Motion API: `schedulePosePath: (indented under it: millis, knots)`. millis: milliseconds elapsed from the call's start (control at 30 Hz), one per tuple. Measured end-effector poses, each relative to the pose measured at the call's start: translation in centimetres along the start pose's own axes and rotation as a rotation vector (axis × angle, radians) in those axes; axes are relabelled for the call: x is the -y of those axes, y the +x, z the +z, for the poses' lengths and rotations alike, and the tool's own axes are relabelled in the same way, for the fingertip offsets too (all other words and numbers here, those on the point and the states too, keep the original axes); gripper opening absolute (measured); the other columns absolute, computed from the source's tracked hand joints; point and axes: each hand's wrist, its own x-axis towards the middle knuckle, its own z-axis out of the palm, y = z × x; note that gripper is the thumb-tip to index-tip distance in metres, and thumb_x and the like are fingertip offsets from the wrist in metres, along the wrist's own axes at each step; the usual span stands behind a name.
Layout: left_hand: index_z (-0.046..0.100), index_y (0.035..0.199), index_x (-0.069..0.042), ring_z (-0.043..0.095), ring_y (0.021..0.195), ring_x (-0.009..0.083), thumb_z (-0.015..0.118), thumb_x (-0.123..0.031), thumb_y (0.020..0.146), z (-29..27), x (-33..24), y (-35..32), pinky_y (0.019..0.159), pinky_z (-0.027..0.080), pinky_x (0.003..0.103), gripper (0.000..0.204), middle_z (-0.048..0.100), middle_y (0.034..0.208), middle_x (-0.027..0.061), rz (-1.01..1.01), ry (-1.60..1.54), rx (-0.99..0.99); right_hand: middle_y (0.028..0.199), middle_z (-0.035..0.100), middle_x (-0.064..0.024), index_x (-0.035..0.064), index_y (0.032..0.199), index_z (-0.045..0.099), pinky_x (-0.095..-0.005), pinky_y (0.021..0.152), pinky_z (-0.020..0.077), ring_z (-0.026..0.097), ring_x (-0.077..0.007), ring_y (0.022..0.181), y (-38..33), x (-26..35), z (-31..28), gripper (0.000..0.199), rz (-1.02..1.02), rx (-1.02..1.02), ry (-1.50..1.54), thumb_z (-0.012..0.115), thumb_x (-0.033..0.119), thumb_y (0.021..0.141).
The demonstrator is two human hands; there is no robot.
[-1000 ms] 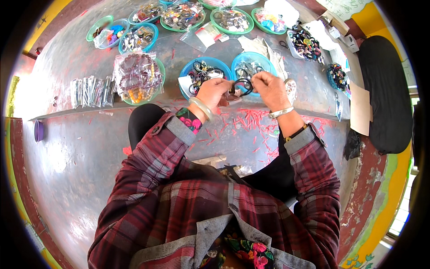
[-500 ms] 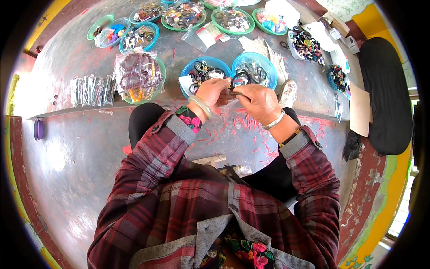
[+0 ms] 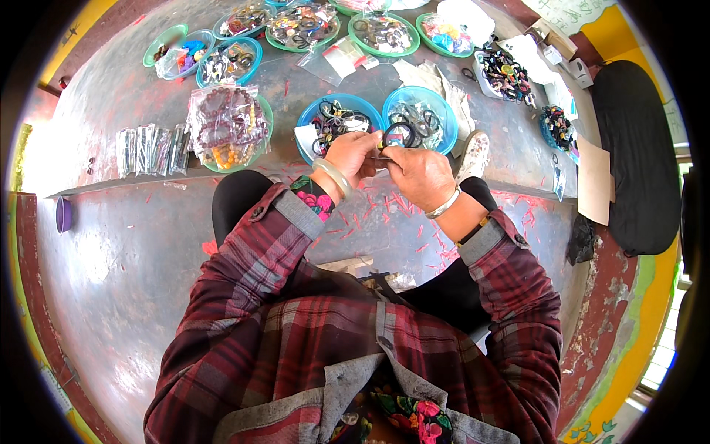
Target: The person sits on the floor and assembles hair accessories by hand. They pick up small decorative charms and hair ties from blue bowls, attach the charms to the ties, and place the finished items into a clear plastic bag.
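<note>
Packets [image 3: 151, 150] already clear-wrapped | dark bands [image 3: 340, 120] left heaped in left blue bowl [image 3: 300, 120] | grip of left hand [image 3: 353, 155] pinched; black ring [image 3: 412, 132] apparently grasped there and by fingertips of right hand [image 3: 423, 176], handling unfinished | right blue bowl [image 3: 453, 118] behind ring, left part-filled

Single wide fisheye view, worn on person's head, upright, facing steeply down past own chest. Plaid shirt [image 3: 318, 333] nearest lens, filling lower part. Sleeves [image 3: 237, 263] rise from below; left hand [image 3: 355, 154] and right hand [image 3: 427, 177] just above centre, at mid-distance. Grey ledge [image 3: 296, 78] farther off, toward top. Edges bend near round dark rim.
</note>
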Motion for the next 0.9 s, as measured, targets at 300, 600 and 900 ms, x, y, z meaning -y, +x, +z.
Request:
schedulePosePath:
  millis: [300, 600, 900]
  knots:
    - [0.057, 0.08, -0.01, 0.052, 0.053, 0.0088, 0.059, -0.026, 0.086, 0.0, 0.2, 0.2, 0.044, 0.034, 0.021, 0.018, 0.055, 0.065, -0.0007, -0.004, 0.023, 0.006, 0.063, 0.06, -0.0131, 0.0084, 0.081, 0.056, -0.0436, 0.052, 0.0462, 0.059, -0.0332, 0.058, 0.1, 0.8, -0.3, 0.01, 0.119, 0.086, 0.026, 0.053, 0.017, 0.079]
    - [0.058, 0.079, -0.004, 0.046, 0.048, 0.0054, 0.056, -0.021, 0.087, 1.6, -1.4, -0.9, 0.038, 0.033, 0.018, 0.018, 0.054, 0.064, -0.0012, 0.201, 0.414, 0.007, 0.095, 0.061, -0.015, 0.0039, 0.109, 0.054, -0.0348, 0.081, 0.0462, 0.06, -0.0273, 0.091, 1.7, -2.1, -3.6, 0.052, 0.293, -0.176, 0.333, 0.075, 0.019, 0.063]
    - [0.057, 0.09, -0.002, 0.057, 0.067, 0.0091, 0.055, -0.022, 0.088, 1.2, -0.5, -0.8, 0.051, 0.052, 0.024, 0.021, 0.057, 0.078, 0.0028, 0.24, 0.544, 0.139, 0.072, 0.066, -0.0102, -0.003, 0.082, 0.066, -0.0248, 0.064, 0.0479, 0.063, -0.014, 0.067, 1.0, -3.0, -1.9, 0.023, 0.491, 0.289, 0.774, 0.07, 0.016, 0.069]
